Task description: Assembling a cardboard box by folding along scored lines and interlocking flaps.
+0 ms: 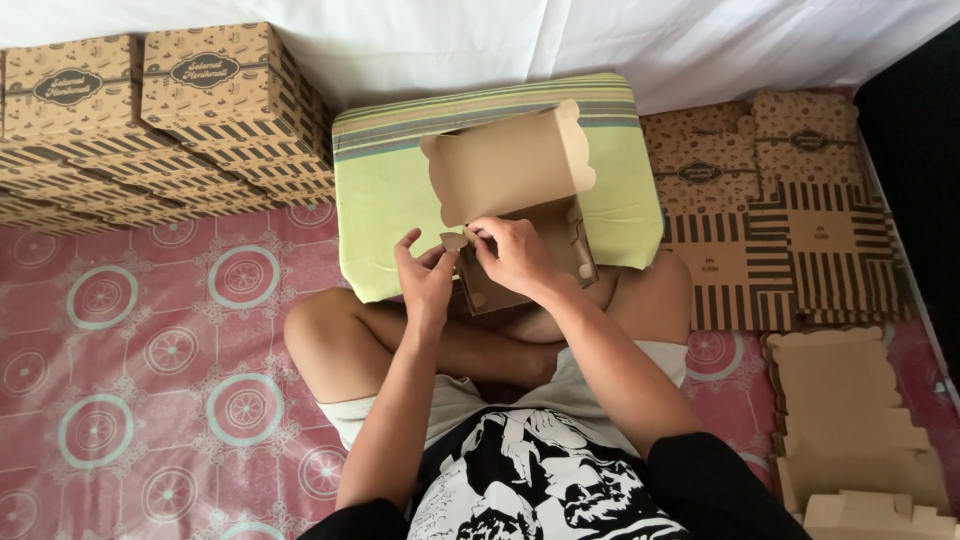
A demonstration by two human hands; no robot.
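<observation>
A brown cardboard box (pixel 510 165), partly folded, rests on a green striped cushion (pixel 385 200) in front of my crossed legs. Its lid stands up and away from me. My left hand (pixel 425 275) pinches a small side tab of the box at its near left corner. My right hand (pixel 515 255) presses on the same tab and the box's near wall from the right. Both hands touch the cardboard, with fingertips almost meeting.
Several finished patterned boxes (pixel 200 110) are stacked at the back left against a white sheet. Flat printed box blanks (pixel 780 220) lie on the right. Plain brown blanks (pixel 850 420) are piled at the lower right. A pink patterned mat (pixel 150 350) covers the floor.
</observation>
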